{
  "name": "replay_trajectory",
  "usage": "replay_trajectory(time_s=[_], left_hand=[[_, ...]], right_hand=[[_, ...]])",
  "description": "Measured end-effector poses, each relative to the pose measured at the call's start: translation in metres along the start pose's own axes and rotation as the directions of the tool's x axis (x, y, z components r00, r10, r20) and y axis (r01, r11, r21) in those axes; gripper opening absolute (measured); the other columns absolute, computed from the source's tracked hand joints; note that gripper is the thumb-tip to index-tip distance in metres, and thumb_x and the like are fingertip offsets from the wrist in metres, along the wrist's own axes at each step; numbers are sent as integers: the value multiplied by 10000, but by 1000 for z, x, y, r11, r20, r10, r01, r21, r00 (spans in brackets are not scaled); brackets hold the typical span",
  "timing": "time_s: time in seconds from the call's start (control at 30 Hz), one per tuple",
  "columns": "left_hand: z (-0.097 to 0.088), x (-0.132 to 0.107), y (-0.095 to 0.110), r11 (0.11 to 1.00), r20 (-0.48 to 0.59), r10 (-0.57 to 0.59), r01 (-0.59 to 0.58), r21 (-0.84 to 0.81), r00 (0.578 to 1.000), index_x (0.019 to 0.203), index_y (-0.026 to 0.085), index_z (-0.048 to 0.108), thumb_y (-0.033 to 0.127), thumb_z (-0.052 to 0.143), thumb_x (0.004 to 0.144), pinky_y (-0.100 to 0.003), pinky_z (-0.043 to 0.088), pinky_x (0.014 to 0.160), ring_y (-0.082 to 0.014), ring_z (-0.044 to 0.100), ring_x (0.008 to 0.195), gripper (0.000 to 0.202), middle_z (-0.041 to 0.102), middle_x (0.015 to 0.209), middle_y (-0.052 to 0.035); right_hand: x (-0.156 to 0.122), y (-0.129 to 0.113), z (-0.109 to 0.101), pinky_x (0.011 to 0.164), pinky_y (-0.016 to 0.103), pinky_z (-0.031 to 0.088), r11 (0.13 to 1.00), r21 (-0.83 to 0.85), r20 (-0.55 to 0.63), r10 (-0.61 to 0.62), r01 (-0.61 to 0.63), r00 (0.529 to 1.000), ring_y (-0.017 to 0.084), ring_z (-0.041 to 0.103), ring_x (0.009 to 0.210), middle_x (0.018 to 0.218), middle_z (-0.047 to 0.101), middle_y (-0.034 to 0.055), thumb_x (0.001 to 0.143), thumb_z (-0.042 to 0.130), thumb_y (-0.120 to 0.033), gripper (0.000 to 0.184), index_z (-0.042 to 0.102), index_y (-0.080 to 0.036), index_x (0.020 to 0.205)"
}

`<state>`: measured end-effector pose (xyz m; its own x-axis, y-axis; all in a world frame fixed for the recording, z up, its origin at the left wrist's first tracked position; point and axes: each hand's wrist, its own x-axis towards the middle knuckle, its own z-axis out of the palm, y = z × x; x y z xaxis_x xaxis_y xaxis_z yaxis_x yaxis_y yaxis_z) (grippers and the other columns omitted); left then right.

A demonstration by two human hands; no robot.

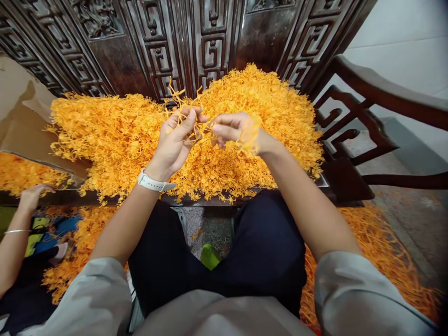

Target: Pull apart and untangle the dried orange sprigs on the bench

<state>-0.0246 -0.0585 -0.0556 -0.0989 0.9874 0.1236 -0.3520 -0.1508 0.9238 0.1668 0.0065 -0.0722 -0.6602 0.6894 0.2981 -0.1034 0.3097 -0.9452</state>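
My left hand (177, 140), with a white watch strap (154, 182) at the wrist, is closed on a small bunch of thin, branching yellow plastic strands (178, 95), whose ends stick up above the thumb. Close beside it, my right hand (234, 127) has its thumb and fingers pinched together at the near side of these strands. A blurred yellow cluster (249, 135) shows against the back of my right hand and wrist; how it is held I cannot make out. Both hands are over a large heap of spidery yellow-orange plastic pieces (269, 102).
The heap lies on a dark wooden bench with a carved back (213, 42) and an armrest (392, 93). A cardboard box (45, 126) stands left. Another person's hand (33, 193) is beside it. More orange pieces (378, 247) cover the floor on both sides.
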Motion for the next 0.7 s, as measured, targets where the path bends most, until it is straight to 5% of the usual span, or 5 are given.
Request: replay_trajectory(time_s=[0.13,0.33,0.53,0.7], left_hand=[[0,0,-4,994,-27,65,-62,85,998,926,227,731,379,891,889,-208,517,642,-111,693,746,224,756,867,-24],[0,-4,-16,977,99,24,-44,209,995,895,201,735,433,912,859,-221,471,583,-81,551,586,294,619,677,25],[-3,-1,-16,984,-1,101,-100,150,995,889,209,711,505,896,862,-235,527,668,-88,621,648,350,682,752,8],[-5,3,-12,988,-52,55,-47,149,997,899,211,706,559,895,843,-229,535,675,-91,625,648,401,674,733,13]], right_hand=[[3,3,7,521,263,395,997,49,-48,-64,66,997,103,433,581,616,502,-35,868,785,-728,548,634,-226,708],[4,5,4,512,272,389,998,43,-151,-47,54,987,113,454,575,624,552,-17,883,736,-769,555,651,-236,749],[-1,2,3,560,267,384,998,-32,-2,-60,60,998,103,485,629,691,592,-24,789,872,-700,526,670,-215,801],[-2,4,4,536,272,325,995,-56,-44,-83,81,996,95,430,609,685,574,-32,783,929,-580,450,674,-210,793]])
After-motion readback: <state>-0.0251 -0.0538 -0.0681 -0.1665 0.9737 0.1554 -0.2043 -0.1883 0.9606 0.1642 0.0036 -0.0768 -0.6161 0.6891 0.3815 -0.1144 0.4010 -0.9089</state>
